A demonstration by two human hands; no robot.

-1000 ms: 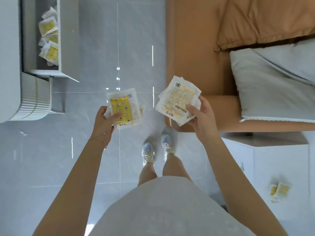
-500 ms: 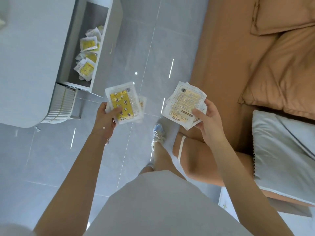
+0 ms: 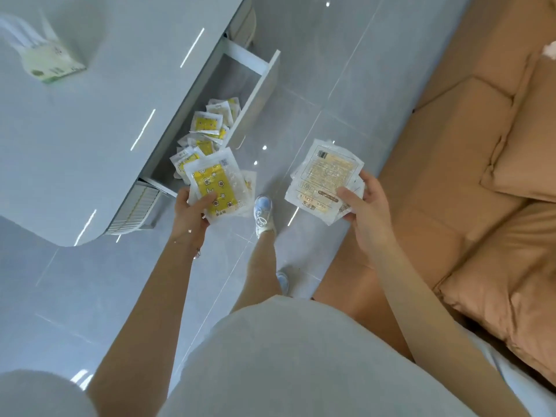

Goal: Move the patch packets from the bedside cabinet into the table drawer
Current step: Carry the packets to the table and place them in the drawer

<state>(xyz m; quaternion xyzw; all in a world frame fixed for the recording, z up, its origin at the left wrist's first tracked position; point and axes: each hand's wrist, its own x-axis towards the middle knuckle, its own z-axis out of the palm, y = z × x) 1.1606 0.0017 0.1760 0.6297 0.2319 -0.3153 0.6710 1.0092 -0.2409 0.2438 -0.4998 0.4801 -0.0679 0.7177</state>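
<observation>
Head view: left hand (image 3: pixel 192 212) and right hand (image 3: pixel 365 206) are each pinching fanned patch packets (image 3: pixel 216 188); loose grip is risking spills short of the open drawer (image 3: pixel 255 94).

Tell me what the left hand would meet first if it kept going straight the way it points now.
Probably the open drawer. The left hand, shut on yellow patch packets, points up-left toward the loose packets already lying inside. Depth is unclear from above: the drawer's near end wall may come first.
</observation>
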